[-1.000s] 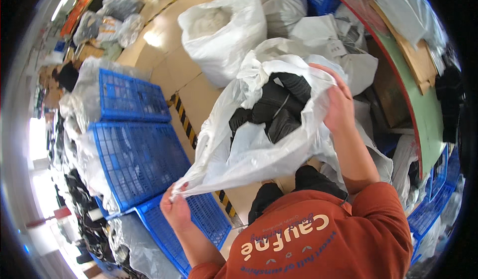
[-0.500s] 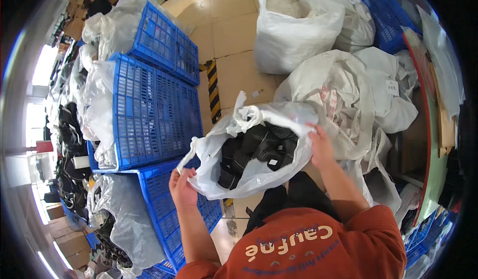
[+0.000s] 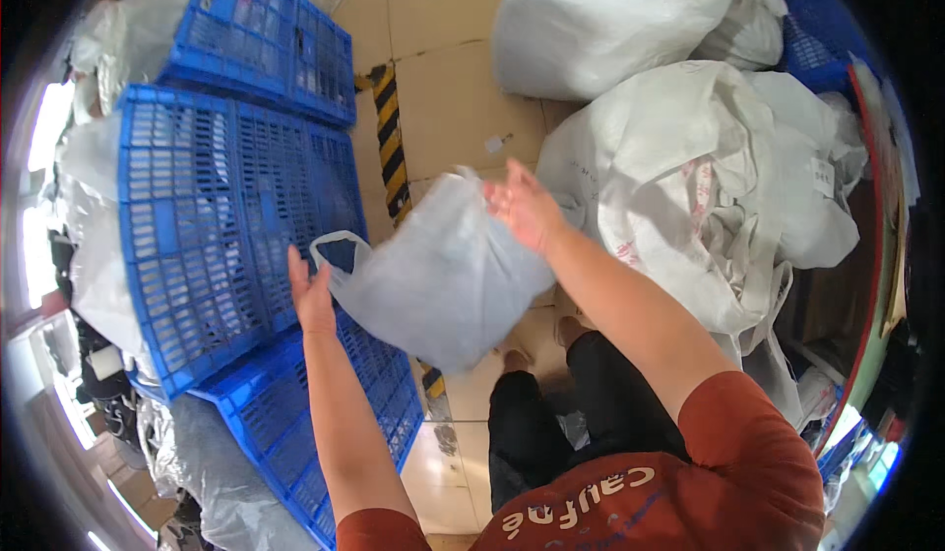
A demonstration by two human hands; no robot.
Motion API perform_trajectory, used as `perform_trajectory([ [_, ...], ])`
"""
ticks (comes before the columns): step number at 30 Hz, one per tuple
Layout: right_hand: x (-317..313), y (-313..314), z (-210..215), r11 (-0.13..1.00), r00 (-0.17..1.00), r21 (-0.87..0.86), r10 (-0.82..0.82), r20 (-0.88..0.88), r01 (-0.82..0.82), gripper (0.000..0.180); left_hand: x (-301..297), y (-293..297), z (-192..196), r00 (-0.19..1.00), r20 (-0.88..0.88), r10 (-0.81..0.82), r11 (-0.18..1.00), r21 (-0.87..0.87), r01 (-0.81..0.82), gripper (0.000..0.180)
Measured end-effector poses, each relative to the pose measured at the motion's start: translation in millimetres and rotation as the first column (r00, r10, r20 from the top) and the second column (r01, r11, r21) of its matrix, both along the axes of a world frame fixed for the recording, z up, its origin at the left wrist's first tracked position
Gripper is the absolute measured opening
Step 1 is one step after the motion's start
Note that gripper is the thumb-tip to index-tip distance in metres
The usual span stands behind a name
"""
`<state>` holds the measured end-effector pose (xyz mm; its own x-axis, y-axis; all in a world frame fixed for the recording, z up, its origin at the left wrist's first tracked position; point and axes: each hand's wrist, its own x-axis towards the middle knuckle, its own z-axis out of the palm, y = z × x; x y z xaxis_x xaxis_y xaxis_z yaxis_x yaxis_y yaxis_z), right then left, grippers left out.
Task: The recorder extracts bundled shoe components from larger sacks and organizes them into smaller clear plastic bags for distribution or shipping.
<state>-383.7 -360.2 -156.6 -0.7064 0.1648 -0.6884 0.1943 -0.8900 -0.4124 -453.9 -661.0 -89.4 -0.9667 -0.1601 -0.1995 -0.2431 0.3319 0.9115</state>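
A translucent white plastic bag (image 3: 438, 275) is in front of me, blurred by motion, its mouth no longer facing up at me. Its contents are hidden, and one handle loop stands out at its left. Beside that loop is my left hand (image 3: 313, 297), open, with fingers stretched and thumb apart. My right hand (image 3: 529, 212) is at the bag's upper right edge, fingers spread. Whether either hand still touches the plastic is hard to tell.
Blue plastic crates (image 3: 241, 226) line the left side, with clear bags behind them. To the right stand large white woven sacks (image 3: 679, 157) and a full white bag (image 3: 600, 30). Black-and-yellow tape (image 3: 391, 143) marks the tiled floor (image 3: 443, 89).
Earlier both hands held the bag's rim wide, showing black items inside. Now the bag has turned over, hiding them. My right hand moved up and left, my left up and left; both have opened.
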Motion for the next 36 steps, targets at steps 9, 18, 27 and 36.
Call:
perform_trajectory([
  [9, 62.4, 6.9, -173.7, 0.101, 0.541, 0.59, 0.542, 0.643, -0.801, 0.057, 277.9, -283.2, -344.3, 0.672, 0.734, -0.102, 0.702, -0.425, 0.571, 0.046],
  [18, 150.3, 114.5, -281.3, 0.515, 0.789, 0.644, 0.112, 0.604, -0.566, 0.054, 368.8, -58.2, -452.3, 0.141, 0.99, 0.011, 0.541, 0.112, -0.833, 0.046],
  [27, 145.6, 9.3, -204.7, 0.749, 0.876, 0.594, -0.039, 0.481, -0.294, 0.039, 292.2, -143.8, -307.4, 0.55, 0.817, 0.174, 0.348, 0.471, -0.81, 0.039],
  [36, 38.0, 1.6, -20.8, 0.925, 0.937, 0.25, -0.324, 0.127, 0.286, 0.032, 121.2, -147.3, -30.0, 0.93, -0.161, 0.33, 0.938, -0.057, -0.343, 0.042],
])
